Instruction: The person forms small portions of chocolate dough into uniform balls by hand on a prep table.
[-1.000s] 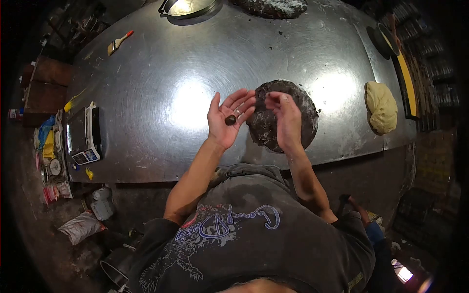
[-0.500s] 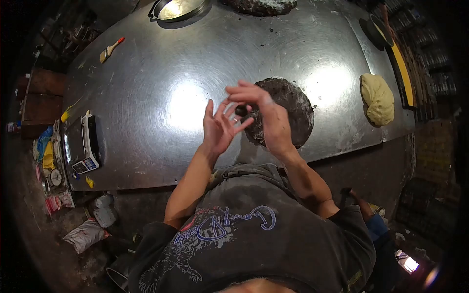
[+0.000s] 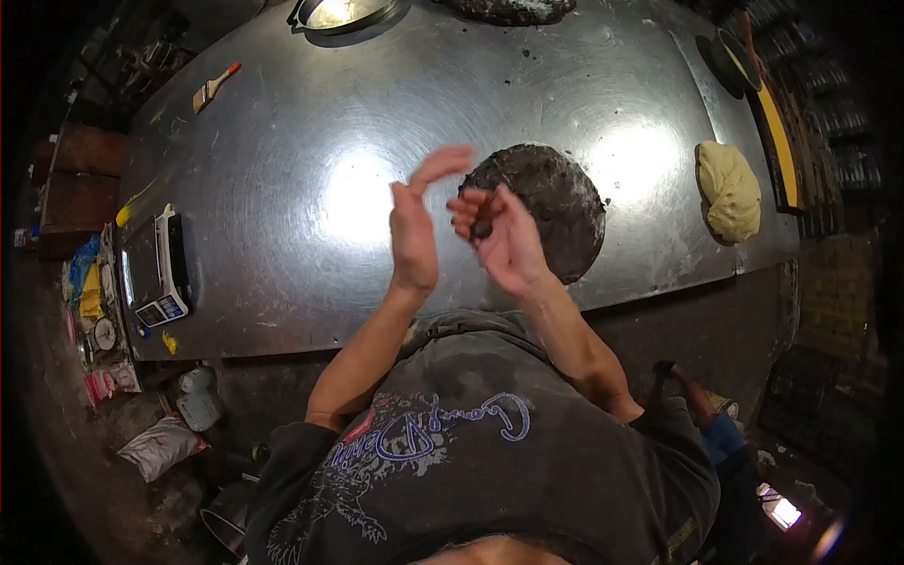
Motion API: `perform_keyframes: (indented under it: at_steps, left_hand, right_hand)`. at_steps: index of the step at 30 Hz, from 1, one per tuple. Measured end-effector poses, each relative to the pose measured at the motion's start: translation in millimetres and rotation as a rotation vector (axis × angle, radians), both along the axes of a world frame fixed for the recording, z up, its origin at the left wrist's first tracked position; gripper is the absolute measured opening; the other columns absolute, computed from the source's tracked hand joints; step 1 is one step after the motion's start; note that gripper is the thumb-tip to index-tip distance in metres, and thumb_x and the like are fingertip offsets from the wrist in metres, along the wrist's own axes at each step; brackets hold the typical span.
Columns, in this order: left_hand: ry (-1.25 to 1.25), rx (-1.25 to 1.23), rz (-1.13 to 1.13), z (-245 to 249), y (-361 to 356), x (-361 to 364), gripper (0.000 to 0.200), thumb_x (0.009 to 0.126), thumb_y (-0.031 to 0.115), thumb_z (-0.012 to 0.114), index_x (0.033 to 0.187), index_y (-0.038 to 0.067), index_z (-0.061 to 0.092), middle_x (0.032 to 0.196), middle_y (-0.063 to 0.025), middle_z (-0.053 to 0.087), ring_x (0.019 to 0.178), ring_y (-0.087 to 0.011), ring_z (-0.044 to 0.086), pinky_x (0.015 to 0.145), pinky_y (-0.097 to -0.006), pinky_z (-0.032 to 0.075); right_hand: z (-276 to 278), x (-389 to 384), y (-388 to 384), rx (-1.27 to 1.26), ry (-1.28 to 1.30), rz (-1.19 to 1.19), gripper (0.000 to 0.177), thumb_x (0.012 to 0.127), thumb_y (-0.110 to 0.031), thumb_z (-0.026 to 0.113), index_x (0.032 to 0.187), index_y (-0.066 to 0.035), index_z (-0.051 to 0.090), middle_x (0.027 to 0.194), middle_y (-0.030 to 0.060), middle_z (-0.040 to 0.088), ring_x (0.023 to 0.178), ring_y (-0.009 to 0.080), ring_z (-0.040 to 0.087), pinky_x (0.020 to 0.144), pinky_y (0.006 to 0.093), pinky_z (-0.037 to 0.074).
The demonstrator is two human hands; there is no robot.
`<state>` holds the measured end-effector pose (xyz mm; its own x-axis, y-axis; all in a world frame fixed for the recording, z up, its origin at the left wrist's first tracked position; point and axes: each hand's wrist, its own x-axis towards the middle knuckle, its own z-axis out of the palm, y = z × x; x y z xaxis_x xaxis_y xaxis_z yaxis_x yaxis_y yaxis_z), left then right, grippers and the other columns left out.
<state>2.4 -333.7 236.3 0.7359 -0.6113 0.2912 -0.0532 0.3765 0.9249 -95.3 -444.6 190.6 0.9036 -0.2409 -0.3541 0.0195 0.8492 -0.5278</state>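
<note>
A flattened round of dark dough-like mass [image 3: 562, 212] lies on the metal table, dusted pale at its edges. Just left of it and above the table, my right hand [image 3: 513, 247] is turned palm up, its fingers curled about a small dark lump [image 3: 482, 229]. My left hand [image 3: 414, 231] is raised beside it, apart from the lump. Its fingers are stretched out, bent towards the right hand and slightly blurred; nothing is in it.
Pale yellow dough [image 3: 729, 193] rests at the table's right side. A digital scale [image 3: 165, 268] stands at the left edge, a brush [image 3: 215, 89] beyond it. At the back are a round pan [image 3: 348, 14] and another dark mass [image 3: 508, 8]. Someone's arm [image 3: 697, 394] shows at lower right.
My right hand has turned from palm down to palm up, now cradling the small dark lump. My left hand has rotated, its fingers swinging up and over to the right.
</note>
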Motion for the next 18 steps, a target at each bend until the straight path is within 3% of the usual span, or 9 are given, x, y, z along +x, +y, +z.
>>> perform_keyframes:
  at_steps: [2,3,5,8,9,11,14,15,18]
  left_hand:
    - [0.344,0.088,0.172,-11,5,4,0.068,0.107,0.054,0.016,0.135,0.004,0.054,0.140,-0.0127,0.055,0.140,-0.0294,0.040,0.114,-0.0475,0.032]
    - [0.659,0.041,0.065,-24,9,6,0.065,0.107,0.053,0.020,0.136,0.004,0.052,0.143,-0.0124,0.053,0.142,-0.0299,0.037,0.114,-0.0492,0.032]
    - [1.141,-0.017,-0.109,-43,14,3,0.060,0.106,0.052,0.031,0.137,0.003,0.048,0.147,-0.0141,0.046,0.138,-0.0319,0.041,0.114,-0.0513,0.037]
    - [1.281,-0.140,-0.328,-68,20,-5,0.056,0.106,0.048,0.035,0.132,0.002,0.053,0.140,-0.0167,0.053,0.126,-0.0318,0.054,0.110,-0.0482,0.046]
    - [1.258,-0.170,-0.319,-70,20,-5,0.053,0.107,0.045,0.035,0.125,0.001,0.058,0.128,-0.0178,0.060,0.111,-0.0297,0.064,0.103,-0.0415,0.053]
    - [1.042,-0.048,-0.190,-64,15,-3,0.054,0.107,0.044,0.034,0.120,-0.001,0.062,0.116,-0.0162,0.067,0.108,-0.0279,0.066,0.098,-0.0375,0.054]
    - [0.549,0.063,-0.211,-29,11,-2,0.055,0.107,0.041,0.033,0.119,-0.002,0.065,0.119,-0.0185,0.068,0.118,-0.0312,0.062,0.107,-0.0406,0.045]
    - [0.384,0.110,-0.233,-17,10,-2,0.054,0.108,0.039,0.032,0.118,-0.002,0.066,0.121,-0.0197,0.068,0.122,-0.0329,0.060,0.111,-0.0424,0.041]
    - [-0.250,0.250,-0.166,-5,8,-6,0.055,0.108,0.040,0.032,0.118,0.001,0.069,0.118,-0.0143,0.069,0.119,-0.0264,0.060,0.105,-0.0397,0.042]
  right_hand:
    - [42,12,4,-0.453,-0.069,-0.131,0.053,0.109,-0.041,0.032,0.123,0.001,0.061,0.121,0.0140,0.068,0.110,0.0238,0.061,0.100,0.0385,0.045]
    - [48,14,5,-0.722,-0.186,-0.108,0.060,0.110,-0.044,0.025,0.123,0.004,0.060,0.127,0.0185,0.065,0.113,0.0218,0.059,0.105,0.0383,0.041]
    - [65,10,8,-0.714,-0.202,-0.027,0.061,0.110,-0.044,0.024,0.123,0.003,0.060,0.126,0.0185,0.065,0.111,0.0213,0.060,0.104,0.0377,0.042]
    - [77,8,0,-0.613,-0.181,-0.051,0.049,0.110,-0.036,0.032,0.117,0.001,0.063,0.113,0.0126,0.070,0.109,0.0191,0.062,0.096,0.0331,0.045]
    - [70,10,-5,-0.621,-0.162,-0.112,0.045,0.110,-0.034,0.034,0.115,0.000,0.064,0.112,0.0126,0.070,0.109,0.0186,0.062,0.095,0.0330,0.045]
    - [41,13,-12,-0.640,-0.061,-0.260,0.034,0.108,-0.030,0.043,0.112,-0.003,0.064,0.108,0.0115,0.069,0.108,0.0178,0.063,0.093,0.0333,0.047]
    - [-6,3,-11,-0.281,0.138,-0.159,0.035,0.107,-0.032,0.044,0.115,-0.003,0.062,0.105,0.0103,0.069,0.107,0.0196,0.063,0.094,0.0347,0.048]
    - [-31,-2,-14,0.002,0.087,-0.002,0.037,0.106,-0.035,0.043,0.119,-0.004,0.060,0.106,0.0103,0.067,0.105,0.0224,0.064,0.094,0.0373,0.049]
    - [4,-5,3,0.298,0.162,0.081,0.039,0.107,-0.035,0.041,0.122,-0.004,0.058,0.111,0.0114,0.065,0.102,0.0243,0.064,0.094,0.0397,0.050]
